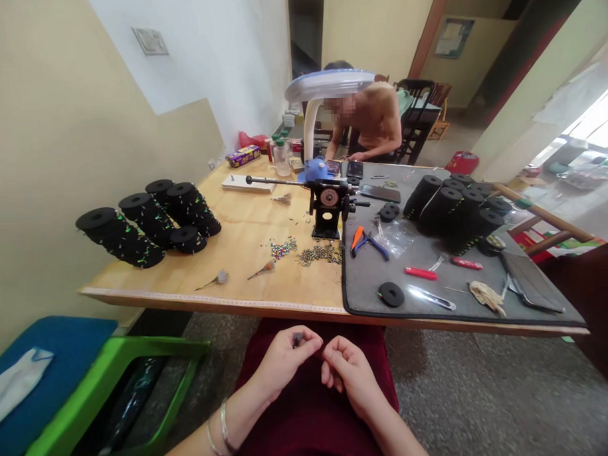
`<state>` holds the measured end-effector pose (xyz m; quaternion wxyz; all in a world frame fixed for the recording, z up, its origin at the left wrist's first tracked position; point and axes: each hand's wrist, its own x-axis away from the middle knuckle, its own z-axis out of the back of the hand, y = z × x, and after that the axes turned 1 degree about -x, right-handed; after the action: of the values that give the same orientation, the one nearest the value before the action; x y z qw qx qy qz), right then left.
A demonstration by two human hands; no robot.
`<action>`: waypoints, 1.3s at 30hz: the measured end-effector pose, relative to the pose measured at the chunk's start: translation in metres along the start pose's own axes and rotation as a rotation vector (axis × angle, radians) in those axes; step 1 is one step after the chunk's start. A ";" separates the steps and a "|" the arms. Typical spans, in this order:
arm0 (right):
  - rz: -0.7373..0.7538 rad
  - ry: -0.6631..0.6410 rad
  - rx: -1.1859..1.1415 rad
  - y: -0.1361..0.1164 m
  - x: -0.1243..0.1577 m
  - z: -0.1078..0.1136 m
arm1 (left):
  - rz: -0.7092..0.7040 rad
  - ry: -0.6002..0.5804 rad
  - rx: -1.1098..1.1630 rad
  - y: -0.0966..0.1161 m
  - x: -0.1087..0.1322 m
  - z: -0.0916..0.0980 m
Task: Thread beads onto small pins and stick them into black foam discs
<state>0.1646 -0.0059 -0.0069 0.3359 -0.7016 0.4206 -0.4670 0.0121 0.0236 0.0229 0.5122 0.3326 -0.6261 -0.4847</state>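
Note:
Above my lap, my left hand is closed, with thumb and forefinger pinched together. A small dark grey piece shows between its curled fingers; its kind is too small to tell. Close beside it, my right hand is also closed in a pinch. Whatever its fingertips hold is hidden or too fine to see. On the table edge ahead lie two small feathered pieces with thin stems, a grey one and an orange-tipped one. Piles of coloured beads and brassy metal bits lie behind them.
A black winding device stands mid-table under a ring lamp. Black foam spools stack at left, more at right. Pliers, a red knife and a silver cutter lie on the grey mat. Another person sits opposite.

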 end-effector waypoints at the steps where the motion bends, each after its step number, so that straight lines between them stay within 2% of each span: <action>1: 0.000 -0.002 -0.004 0.000 0.000 0.000 | -0.006 0.012 -0.009 0.000 0.000 0.002; 5: 0.007 -0.007 0.003 -0.001 0.000 0.000 | -0.057 0.056 -0.083 0.000 -0.001 0.008; 9: 0.011 0.004 0.017 -0.001 0.001 0.000 | -0.189 0.116 -0.279 -0.003 -0.001 0.012; 15: 0.053 0.008 0.197 -0.002 0.000 0.001 | -0.233 0.088 -0.472 0.004 0.004 0.015; 17: 0.121 -0.002 0.291 -0.008 0.000 -0.001 | -0.242 0.056 -0.546 0.009 0.006 0.015; 22: 0.400 -0.066 0.557 -0.023 0.001 -0.010 | -0.311 0.019 -0.771 0.023 0.008 0.012; 26: 0.481 -0.016 0.755 -0.019 -0.003 -0.010 | -0.356 -0.012 -0.909 0.032 0.007 0.015; 29: 0.486 0.020 0.804 -0.011 -0.008 -0.005 | -0.408 -0.032 -0.951 0.039 -0.002 0.025; 31: 0.478 0.070 0.784 -0.006 -0.011 -0.001 | -0.424 0.032 -0.988 0.045 -0.014 0.035; 35: 0.392 0.127 0.644 0.003 -0.016 0.004 | -0.404 0.233 -1.139 0.057 -0.043 0.054; 39: 0.251 0.111 0.438 0.008 -0.019 0.007 | -0.492 0.296 -1.148 0.066 -0.048 0.070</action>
<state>0.1651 0.0083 -0.0231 0.5115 -0.5279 0.4109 -0.5392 -0.0376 0.1064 0.0693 0.5636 0.2029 -0.0951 -0.7951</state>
